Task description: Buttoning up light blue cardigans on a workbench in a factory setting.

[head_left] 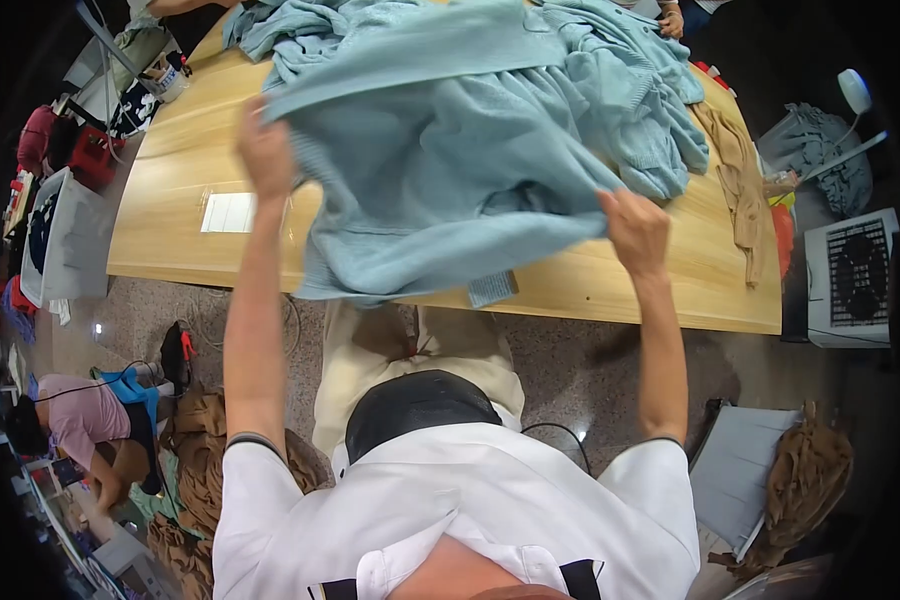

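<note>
Stretched between my two hands is a pale blue-green knitted sweater (430,150), lifted over the table and partly smeared by motion. My left hand (265,150), blurred, is closed on its edge at the left. At the right, my right hand (635,230) pinches another edge of it, fingers curled in. The sweater's lower edge droops past the table's near edge. A small grey printed tag (493,289) shows just below it. Behind lies a heap of matching blue-green knitwear (640,100), which the raised sweater partly hides.
The wooden table (170,220) bears a white paper sheet (228,212) and a brown garment (735,180) along its right side. A white bin (75,240) stands at left, a fan unit (855,280) at right. Another person (90,430) bends near brown clothes; other people's hands show at the far edge.
</note>
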Available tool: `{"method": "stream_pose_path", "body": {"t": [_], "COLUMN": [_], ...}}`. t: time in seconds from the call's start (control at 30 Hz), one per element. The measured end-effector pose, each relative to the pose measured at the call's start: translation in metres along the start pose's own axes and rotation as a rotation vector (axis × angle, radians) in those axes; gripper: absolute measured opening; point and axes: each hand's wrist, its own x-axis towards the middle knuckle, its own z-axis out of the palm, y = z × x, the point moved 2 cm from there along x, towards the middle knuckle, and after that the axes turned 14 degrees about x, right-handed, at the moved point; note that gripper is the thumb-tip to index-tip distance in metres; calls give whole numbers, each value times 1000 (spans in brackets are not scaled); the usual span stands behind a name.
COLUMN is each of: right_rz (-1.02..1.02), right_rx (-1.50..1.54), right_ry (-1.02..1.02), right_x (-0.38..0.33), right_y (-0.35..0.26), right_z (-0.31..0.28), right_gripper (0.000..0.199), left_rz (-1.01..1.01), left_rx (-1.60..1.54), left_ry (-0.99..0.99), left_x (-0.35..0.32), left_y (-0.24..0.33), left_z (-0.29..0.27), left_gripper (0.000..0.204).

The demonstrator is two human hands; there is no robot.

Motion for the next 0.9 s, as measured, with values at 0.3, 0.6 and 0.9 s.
{"method": "stream_pose_path", "body": {"t": [0.3, 0.6, 0.9], "right_rz": [419, 80, -98], "right_rx": [-92, 280, 243], "right_ry": [-239, -85, -22], "right_x": [-86, 10, 61], "right_y": [31, -37, -66], "right_z": [18, 51, 118], "right_gripper": [38, 48, 28], "left_rz": [-326, -20, -22], "left_rx": [783, 450, 397], "left_ry": [-488, -183, -464], "left_x": [-51, -117, -150], "left_y": [-112, 5, 39], "left_z": [-89, -100, -65], "left_gripper": [35, 36, 107]}}
